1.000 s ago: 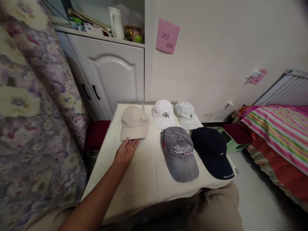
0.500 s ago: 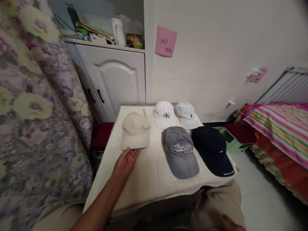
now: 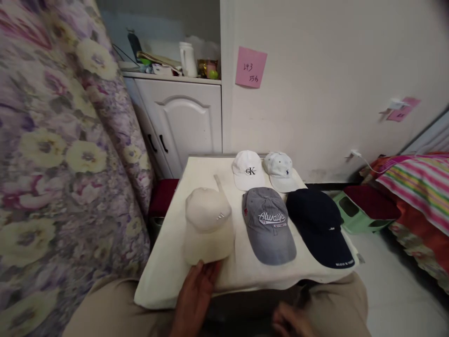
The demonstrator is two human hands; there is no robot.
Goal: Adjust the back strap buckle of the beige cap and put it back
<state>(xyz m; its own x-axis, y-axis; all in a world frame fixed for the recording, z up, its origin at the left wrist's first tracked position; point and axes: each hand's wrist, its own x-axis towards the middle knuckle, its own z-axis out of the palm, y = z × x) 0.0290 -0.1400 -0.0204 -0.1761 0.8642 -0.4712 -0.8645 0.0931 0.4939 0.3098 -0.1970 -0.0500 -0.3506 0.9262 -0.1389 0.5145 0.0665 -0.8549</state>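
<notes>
My left hand (image 3: 196,292) grips the brim of a beige baseball cap (image 3: 207,215), with the thumb on top and the fingers underneath. The cap's brim points toward me, and its loose back strap sticks up behind the crown. To its right lies a grey cap (image 3: 268,229) with "Always" lettering. A navy cap (image 3: 319,227) is beside that one. Farther back on the table sit a white cap (image 3: 248,169) with "CK" letters and a pale cap (image 3: 280,171) with a small dark emblem. My right hand (image 3: 291,320) is low over my lap, blurred and holding nothing I can make out.
A cream cloth covers the table (image 3: 159,276). A floral curtain (image 3: 70,187) hangs at left, with a white cabinet (image 3: 191,117) behind. Red-topped stools (image 3: 372,201) stand on both sides, and a bed with a striped cover (image 3: 421,182) is at right.
My left hand has drawn the beige cap across the table toward me, level with the grey cap. My right hand has come up farther into view over my lap. The view has shifted left.
</notes>
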